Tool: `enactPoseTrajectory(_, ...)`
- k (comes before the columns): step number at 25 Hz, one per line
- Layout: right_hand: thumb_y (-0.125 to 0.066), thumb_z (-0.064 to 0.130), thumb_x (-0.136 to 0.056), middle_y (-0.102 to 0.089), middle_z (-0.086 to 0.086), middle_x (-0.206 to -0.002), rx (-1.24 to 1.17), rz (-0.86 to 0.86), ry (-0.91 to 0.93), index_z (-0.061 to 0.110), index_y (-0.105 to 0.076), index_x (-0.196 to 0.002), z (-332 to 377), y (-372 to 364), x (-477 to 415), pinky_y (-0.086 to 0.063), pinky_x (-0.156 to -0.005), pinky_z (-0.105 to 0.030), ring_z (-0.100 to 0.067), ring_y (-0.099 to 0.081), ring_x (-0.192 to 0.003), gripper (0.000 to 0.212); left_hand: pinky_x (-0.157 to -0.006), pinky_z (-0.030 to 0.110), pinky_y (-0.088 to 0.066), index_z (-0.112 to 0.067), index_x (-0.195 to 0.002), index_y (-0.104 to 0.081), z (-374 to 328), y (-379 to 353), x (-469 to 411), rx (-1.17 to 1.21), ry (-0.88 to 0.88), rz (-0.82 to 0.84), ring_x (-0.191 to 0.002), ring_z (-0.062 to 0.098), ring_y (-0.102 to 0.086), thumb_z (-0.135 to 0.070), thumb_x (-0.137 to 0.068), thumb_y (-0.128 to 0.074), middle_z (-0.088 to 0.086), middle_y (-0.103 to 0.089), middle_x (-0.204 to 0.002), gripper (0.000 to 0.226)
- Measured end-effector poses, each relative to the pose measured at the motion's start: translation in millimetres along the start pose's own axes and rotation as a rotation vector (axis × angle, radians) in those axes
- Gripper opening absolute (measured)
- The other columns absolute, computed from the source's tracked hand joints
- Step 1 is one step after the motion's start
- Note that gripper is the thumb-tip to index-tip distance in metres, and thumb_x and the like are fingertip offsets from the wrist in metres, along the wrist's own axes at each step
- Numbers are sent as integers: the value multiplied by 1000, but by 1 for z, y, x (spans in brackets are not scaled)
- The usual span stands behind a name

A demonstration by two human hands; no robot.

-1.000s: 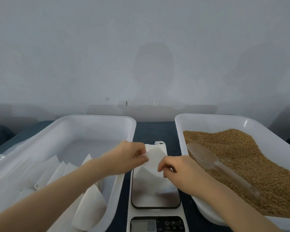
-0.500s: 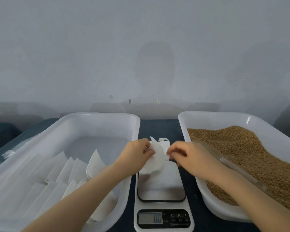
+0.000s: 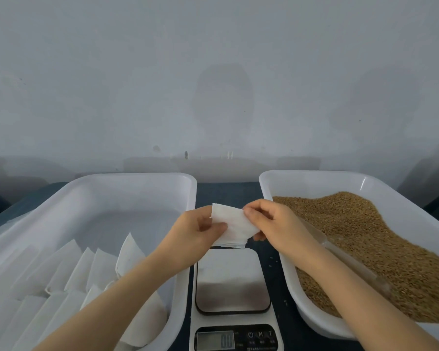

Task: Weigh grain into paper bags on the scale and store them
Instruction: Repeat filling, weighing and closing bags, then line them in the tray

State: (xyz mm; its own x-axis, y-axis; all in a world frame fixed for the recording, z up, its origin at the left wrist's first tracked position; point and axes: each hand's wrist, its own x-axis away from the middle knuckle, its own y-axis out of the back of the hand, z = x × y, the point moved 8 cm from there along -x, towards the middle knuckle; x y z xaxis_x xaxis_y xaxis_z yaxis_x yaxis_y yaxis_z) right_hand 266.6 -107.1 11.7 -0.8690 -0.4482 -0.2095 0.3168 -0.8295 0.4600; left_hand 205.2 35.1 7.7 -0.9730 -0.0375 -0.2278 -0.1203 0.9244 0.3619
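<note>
Left hand: the left hand [image 3: 192, 235] is over the gap between the left tray and the scale, with its thumb and curled fingers pinching the left edge of a white paper bag [image 3: 235, 228].
Right hand: the right hand [image 3: 276, 224] pinches the bag's upper right edge, its fingers bent round the paper.
Paper bag: it is held in the air between both hands, above the far end of the scale and not touching it. It is tilted, with its lower edge pointing towards the plate.
Scale: a white digital kitchen scale [image 3: 232, 279] stands on the worktop between the two trays, and nothing lies on its steel plate. The small display [image 3: 214, 340] at the near end is lit, but the digits are too blurred to read.
Left tray: a white plastic tray [image 3: 137, 178] holds a row of paper bags [image 3: 86, 269] leaning on each other in its near half. Its far half shows the bare floor.
Right tray: a white plastic tray [image 3: 314, 176] is heaped with brown grain [image 3: 365, 236].
Scoop: a clear plastic scoop [image 3: 360, 269] lies on the grain by the tray's left wall, partly hidden by the right forearm.
Worktop: the dark blue worktop [image 3: 226, 193] has a few loose kernels [image 3: 274, 260] just right of the scale.
Wall: a plain grey-white wall [image 3: 213, 72] stands behind the trays.
</note>
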Motion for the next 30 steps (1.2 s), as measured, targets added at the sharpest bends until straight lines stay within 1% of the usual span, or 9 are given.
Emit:
enactPoseTrajectory(2,-56,25,-93,-68,14,-82,14,-15,54,28,-67,-89,6,4,2,-48,-64,-12,0,-62,-73,13,-74,33,-50,-23,-92,-70,-4,-3,2,30,5,10,-76,13,-64,-27,-93,-57,-6,-70,-81,14)
enactPoseTrajectory(6,-57,18,-93,-65,15,-82,203,-59,206,28,-67,-85,18,3,9,-39,-69,-7,2,-56,-82,16,-84,37,-51,-20,-93,-75,-1,-1,1,151,96,30,-88,20,-67,-60,-91,-43,-1,-74,-90,52)
enactPoseTrajectory(11,-61,15,-90,-56,18,-75,245,-72,327,20,-70,-89,25,-1,14,-35,-69,-7,4,-52,-77,11,-77,35,-53,-32,-86,-75,3,-2,1,25,104,8,-80,26,-66,-30,-85,-68,6,-73,-84,7)
enactPoseTrajectory(14,-62,13,-89,-56,12,-80,205,-96,314,19,-70,-86,24,0,13,-36,-70,-7,2,-53,-80,11,-69,30,-44,-30,-77,-75,4,-7,1,-24,125,94,-69,19,-55,-34,-88,-64,9,-71,-79,16)
enactPoseTrajectory(17,-62,10,-89,-52,10,-85,214,-93,326,17,-71,-85,26,-1,14,-36,-72,-7,1,-51,-84,12,-62,15,-43,-24,-67,-72,0,-10,3,21,98,146,-60,5,-53,-22,-95,-55,-6,-61,-62,33)
enactPoseTrajectory(20,-62,10,-89,-49,11,-89,263,-71,360,17,-72,-86,28,-4,16,-36,-73,-7,-1,-50,-86,12,-67,15,-49,-17,-80,-74,-3,-13,3,-17,80,182,-66,3,-62,-19,-93,-57,-11,-69,-70,21)
enactPoseTrajectory(23,-64,10,-87,-47,9,-90,275,-95,399,16,-73,-85,30,-3,16,-37,-72,-9,-2,-49,-83,11,-64,11,-46,-20,-63,-68,-5,-15,4,73,86,185,-60,3,-59,-22,-93,-58,-12,-63,-60,32)
enactPoseTrajectory(27,-65,11,-86,-45,12,-92,280,-92,417,17,-72,-83,28,-6,16,-35,-72,-8,2,-48,-81,9,-69,18,-47,-18,-77,-74,2,-13,4,-47,100,167,-65,4,-62,-26,-90,-63,-4,-69,-68,19)
enactPoseTrajectory(30,-67,16,-85,-43,16,-97,266,-110,395,26,-64,-85,29,-5,16,-38,-69,-9,-4,-51,-74,11,-66,18,-49,-25,-72,-72,3,-13,2,-38,104,165,-62,3,-61,-23,-86,-69,-5,-69,-67,14)
